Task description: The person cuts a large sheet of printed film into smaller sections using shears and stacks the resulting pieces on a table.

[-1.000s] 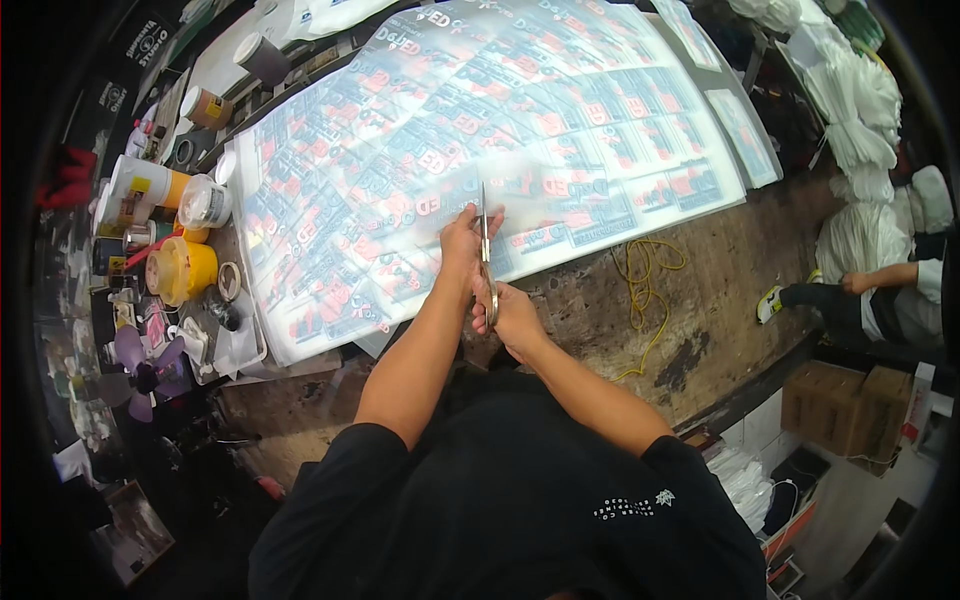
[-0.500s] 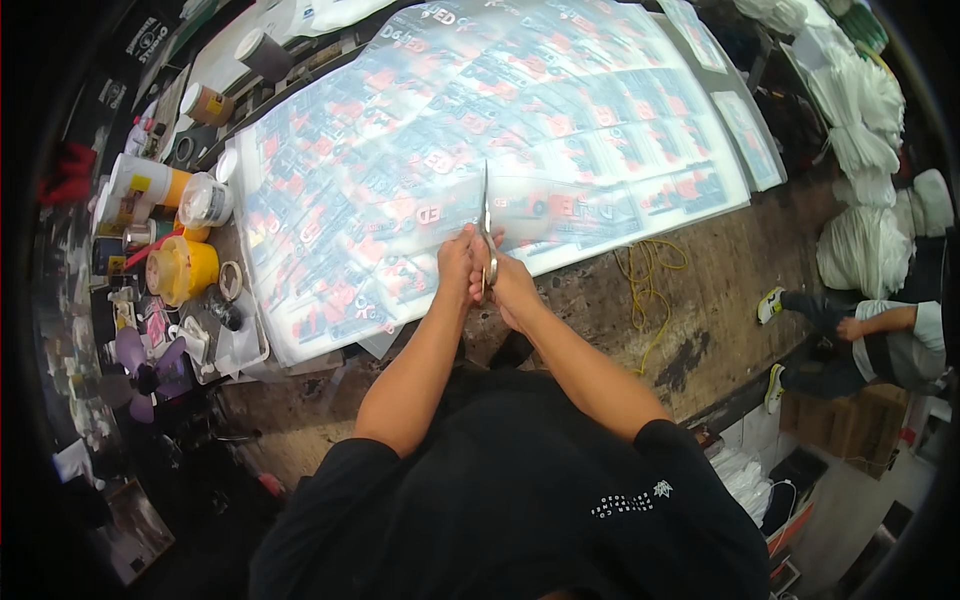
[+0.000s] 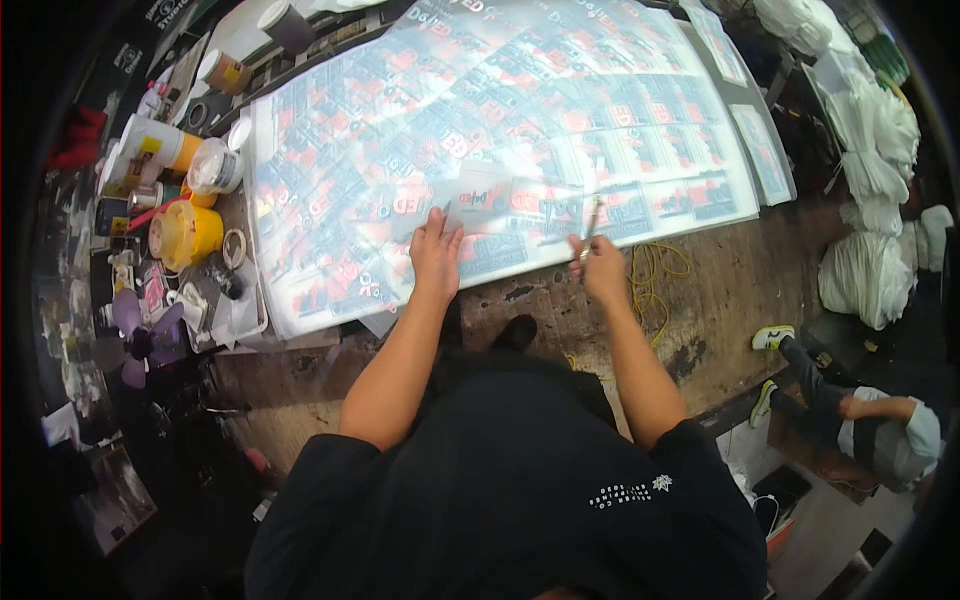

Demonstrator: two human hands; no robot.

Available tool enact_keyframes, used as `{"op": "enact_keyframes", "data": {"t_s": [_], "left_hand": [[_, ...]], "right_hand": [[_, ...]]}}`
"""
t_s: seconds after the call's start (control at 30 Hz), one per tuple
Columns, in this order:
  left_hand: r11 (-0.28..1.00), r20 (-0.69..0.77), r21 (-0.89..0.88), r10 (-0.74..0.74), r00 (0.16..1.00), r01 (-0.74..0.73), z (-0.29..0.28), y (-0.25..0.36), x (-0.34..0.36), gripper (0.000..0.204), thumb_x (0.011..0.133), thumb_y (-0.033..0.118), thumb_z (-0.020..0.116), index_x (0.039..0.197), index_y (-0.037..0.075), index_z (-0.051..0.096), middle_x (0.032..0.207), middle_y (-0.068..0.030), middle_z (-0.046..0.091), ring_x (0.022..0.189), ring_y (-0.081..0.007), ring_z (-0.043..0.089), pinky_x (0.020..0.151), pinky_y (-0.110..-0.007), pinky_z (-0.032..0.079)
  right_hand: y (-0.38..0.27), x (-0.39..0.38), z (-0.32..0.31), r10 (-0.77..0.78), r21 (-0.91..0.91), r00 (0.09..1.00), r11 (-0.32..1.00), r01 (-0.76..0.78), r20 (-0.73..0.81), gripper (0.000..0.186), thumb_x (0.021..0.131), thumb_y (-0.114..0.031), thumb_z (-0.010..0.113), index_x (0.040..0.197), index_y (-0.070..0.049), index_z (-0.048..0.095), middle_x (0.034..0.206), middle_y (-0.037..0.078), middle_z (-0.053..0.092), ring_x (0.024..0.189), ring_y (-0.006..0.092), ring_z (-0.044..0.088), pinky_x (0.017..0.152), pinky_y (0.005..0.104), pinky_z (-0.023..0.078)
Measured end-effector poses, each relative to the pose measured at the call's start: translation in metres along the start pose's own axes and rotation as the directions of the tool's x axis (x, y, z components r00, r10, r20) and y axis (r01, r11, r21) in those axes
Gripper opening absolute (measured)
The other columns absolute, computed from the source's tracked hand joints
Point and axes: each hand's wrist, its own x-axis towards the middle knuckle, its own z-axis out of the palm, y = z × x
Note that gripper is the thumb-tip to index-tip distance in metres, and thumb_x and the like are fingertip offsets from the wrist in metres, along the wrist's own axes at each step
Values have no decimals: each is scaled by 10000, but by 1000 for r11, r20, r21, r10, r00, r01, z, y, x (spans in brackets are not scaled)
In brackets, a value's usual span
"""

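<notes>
Several plastic tubs [image 3: 190, 235], right hand [image 3: 604, 270] clasping scissors [image 3: 593, 220], left hand [image 3: 434, 258] seemingly pinching printed film [image 3: 482, 196]

A wide fisheye camera is looking steeply down and forward from the wearer's head, the black T-shirt [image 3: 500, 460] filling the near foreground. The left hand [image 3: 435, 258] and right hand [image 3: 605, 268] are showing mid-view, printed translucent sheets [image 3: 500, 130] are stretching beyond, and straight edges are bending toward the rim.

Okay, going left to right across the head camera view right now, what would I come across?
Purple fan, tan ring, left hand, right hand gripping scissors, another person's shoes, lower white bundle.
</notes>
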Motion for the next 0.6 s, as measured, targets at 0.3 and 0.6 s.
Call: {"op": "enact_keyframes", "data": {"t_s": [0.3, 0.6], "left_hand": [[453, 333, 772, 309, 891, -446, 10, 17, -60, 155, 790, 145, 636, 848, 3, 614, 764, -111, 652, 731, -184, 616, 687, -296, 469], [651, 538, 388, 415, 734, -653, 3, 160, -75, 113, 840, -21, 553, 950, 2, 565, 807, -73, 648, 590, -89, 598, 488, -204, 454]], "right_hand": [[55, -28, -33, -97, 214, 995, 972, 94, 5, 262, 873, -263, 621, 848, -17, 533, 703, 22, 561, 558, 101, 526, 507, 241, 440], [15, -39, 71, -102, 749, 920, 617, -241, 379, 467, 895, -202, 579, 1255, -13, 350, 1191, 177, 509, 1045, 257, 539, 849, 330, 468]]}}
